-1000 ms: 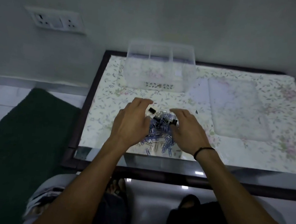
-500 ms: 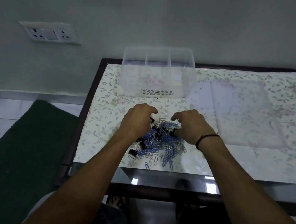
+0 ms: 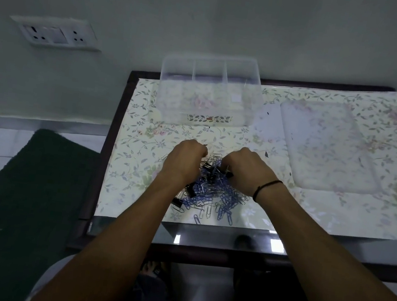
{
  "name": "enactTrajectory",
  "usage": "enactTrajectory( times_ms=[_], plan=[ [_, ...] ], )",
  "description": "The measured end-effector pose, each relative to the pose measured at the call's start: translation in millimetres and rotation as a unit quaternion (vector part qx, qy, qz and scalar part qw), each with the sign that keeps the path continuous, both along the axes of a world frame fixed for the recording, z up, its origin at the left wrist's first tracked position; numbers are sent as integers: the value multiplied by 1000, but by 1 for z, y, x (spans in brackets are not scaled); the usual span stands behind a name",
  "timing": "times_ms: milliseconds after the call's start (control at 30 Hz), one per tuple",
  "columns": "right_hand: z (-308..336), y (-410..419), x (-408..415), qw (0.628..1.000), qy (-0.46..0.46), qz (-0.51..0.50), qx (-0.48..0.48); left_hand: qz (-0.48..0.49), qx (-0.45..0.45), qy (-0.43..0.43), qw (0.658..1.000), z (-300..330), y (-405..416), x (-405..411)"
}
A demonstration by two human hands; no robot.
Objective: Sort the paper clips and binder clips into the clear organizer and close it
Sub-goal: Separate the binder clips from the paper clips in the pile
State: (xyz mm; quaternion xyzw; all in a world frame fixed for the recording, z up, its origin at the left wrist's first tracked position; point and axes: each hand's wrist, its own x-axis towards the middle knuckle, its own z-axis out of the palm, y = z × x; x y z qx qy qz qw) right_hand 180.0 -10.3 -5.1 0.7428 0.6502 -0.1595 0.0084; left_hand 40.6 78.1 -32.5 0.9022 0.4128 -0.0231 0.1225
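Observation:
A heap of blue and silver paper clips (image 3: pixel 214 198) mixed with black binder clips (image 3: pixel 179 203) lies on the floral table near its front edge. My left hand (image 3: pixel 183 161) and my right hand (image 3: pixel 247 173) sit on the far side of the heap, fingers curled down into it; what each holds is hidden under the knuckles. The clear organizer (image 3: pixel 208 93), open with three compartments, stands behind the heap at the back of the table. Its clear lid (image 3: pixel 326 147) lies flat to the right.
The table (image 3: pixel 134 167) has a dark frame and a glass front strip. A green mat (image 3: pixel 21 202) covers the floor on the left. A wall socket plate (image 3: pixel 56 33) is on the wall at left. My knees show below the table edge.
My fingers went from lying flat around the heap to curling into it. The view tilted, so the heap's near part now shows below my hands.

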Motion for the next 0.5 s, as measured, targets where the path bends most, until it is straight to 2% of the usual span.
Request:
enactTrajectory(
  times_ms=[267,500],
  plan=[
    [11,-2,16,996,80,-43,19,52,-28,-18,998,4,5,-1],
    [26,-2,29,987,112,-87,80,40,-41,4,998,6,5,-5]
  ],
)
